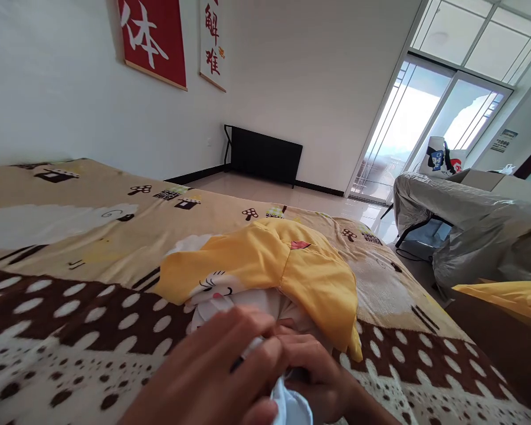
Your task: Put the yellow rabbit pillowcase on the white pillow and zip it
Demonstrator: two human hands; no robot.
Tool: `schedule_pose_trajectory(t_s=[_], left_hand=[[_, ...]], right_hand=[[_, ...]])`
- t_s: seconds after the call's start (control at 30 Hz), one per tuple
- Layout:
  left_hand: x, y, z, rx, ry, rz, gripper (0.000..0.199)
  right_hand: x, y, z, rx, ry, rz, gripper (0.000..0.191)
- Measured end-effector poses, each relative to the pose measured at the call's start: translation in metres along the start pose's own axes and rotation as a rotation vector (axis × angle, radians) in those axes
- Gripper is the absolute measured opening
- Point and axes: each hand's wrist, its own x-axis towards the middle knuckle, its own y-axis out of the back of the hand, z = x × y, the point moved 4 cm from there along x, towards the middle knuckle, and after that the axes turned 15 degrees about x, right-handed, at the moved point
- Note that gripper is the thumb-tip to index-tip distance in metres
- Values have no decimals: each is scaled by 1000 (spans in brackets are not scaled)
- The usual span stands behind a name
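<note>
Observed pale blue cloth (292, 407) pinched in closely touching left hand (212, 372) and right hand (316, 366), protruding between them, just on near side of crumpled yellow cat-print garment (256, 254) atop patterned blanket (106, 242)

1 head-worn camera, close above patterned blanket (115, 236), facing forward and down.

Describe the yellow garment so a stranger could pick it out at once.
Find the tan blanket with its brown, white-spotted band. On it, just beyond the left hand and right hand, lies a rumpled yellow garment. Unlike the yellow item at the right edge, it bears a red patch and a drawn face.
</note>
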Motion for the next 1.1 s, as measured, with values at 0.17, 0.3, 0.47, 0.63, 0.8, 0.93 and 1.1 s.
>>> schedule_pose_trajectory(t_s=[0.17, 0.3, 0.47, 0.63, 0.8, 0.93, 1.1], left_hand=[[-5, -14, -61, 119, 33, -337, 33], [-4, -41, -77, 114, 45, -427, 42], [10, -48, -73, 114, 78, -525, 45], [16, -56, -59, 82, 80, -598, 39], [13, -72, -45, 123, 46, -751, 36], [11, -81, -41, 135, -1, -887, 26], [6, -80, -34, 243, -53, -1034, 34]], right_hand=[[3, 26, -6, 167, -14, 97, 33], [-3, 39, -3, 214, 11, 105, 31], [-8, 52, -6, 177, 9, 221, 32], [-12, 71, 3, 145, 113, 255, 32], [-15, 80, 15, 70, 28, 354, 41], [-11, 62, 10, 146, -40, 332, 34], [-7, 26, 4, 275, -117, 139, 25]])
